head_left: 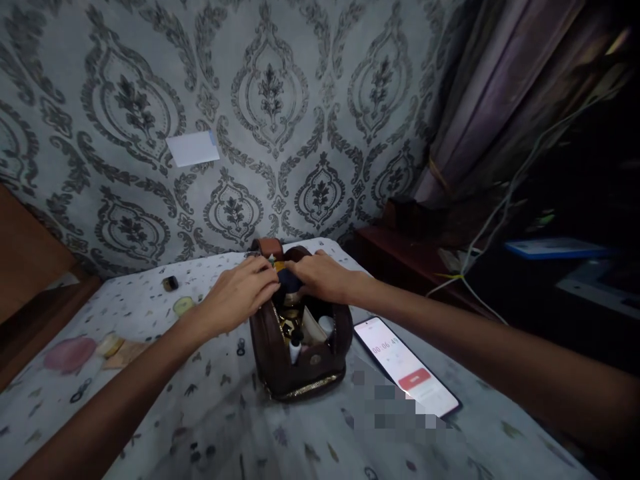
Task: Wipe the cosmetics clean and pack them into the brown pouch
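A dark brown toiletry bag [270, 347] stands on the bed, its zipped top spread open. My left hand [245, 287] is closed over the far left rim, fingers bent toward the opening. Across from it, my right hand [323, 277] is closed at the far right rim, its fingertips partly hidden. Between the hands is a dark blue item [289, 281] with something yellow [279, 265] behind it. Inside the bag are gold-coloured items [290, 323], a small white bottle with a dark top [295, 348] and a white round container [326, 325].
A phone [395, 353] showing a timer lies right of the bag. On the left are a pink item [70, 355], a tan item [125, 353], a green round item [183, 306] and a small dark item [171, 283]. A white cable [487, 230] hangs at right.
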Demonstrator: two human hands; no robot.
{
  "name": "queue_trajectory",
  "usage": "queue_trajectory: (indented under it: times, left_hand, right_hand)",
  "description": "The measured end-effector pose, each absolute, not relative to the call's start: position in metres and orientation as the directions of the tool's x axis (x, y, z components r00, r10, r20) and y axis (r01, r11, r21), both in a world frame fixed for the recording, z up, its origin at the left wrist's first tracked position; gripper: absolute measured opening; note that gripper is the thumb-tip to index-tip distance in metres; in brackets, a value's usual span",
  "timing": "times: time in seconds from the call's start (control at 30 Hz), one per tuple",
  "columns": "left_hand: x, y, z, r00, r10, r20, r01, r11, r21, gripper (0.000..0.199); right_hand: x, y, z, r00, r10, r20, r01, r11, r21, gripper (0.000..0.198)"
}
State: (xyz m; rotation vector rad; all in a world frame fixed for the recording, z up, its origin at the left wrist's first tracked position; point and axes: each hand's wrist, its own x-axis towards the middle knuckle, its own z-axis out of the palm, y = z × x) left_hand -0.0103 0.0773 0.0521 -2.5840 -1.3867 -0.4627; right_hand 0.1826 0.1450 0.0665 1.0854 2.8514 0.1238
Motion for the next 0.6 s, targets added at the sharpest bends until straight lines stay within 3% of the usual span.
queue_trajectory:
  times: [0.13,0.4,0.6]
  left_hand:
    - [-0.013,0.073,0.047,0.478,0.769,0.424,0.846,-0.534,0.016,0.026]
    - [-0.013,0.058,0.047,0.446,0.719,0.533,0.832,-0.553,0.049,0.03]
    - [-0.005,0.054,0.059,0.645,0.711,0.281,0.762,-0.626,-0.166,0.039]
  right_hand:
    - [0.19,0.142,0.071,-0.757,0.652,-0.037,0.649,0.757,0.072,0.023]
    - [0.191,0.128,0.067,-0.825,0.558,-0.088,0.543,0.826,0.148,0.032]
    - [0.194,0.121,0.069,-0.806,0.542,-0.239,0.527,0.84,0.13,0.04]
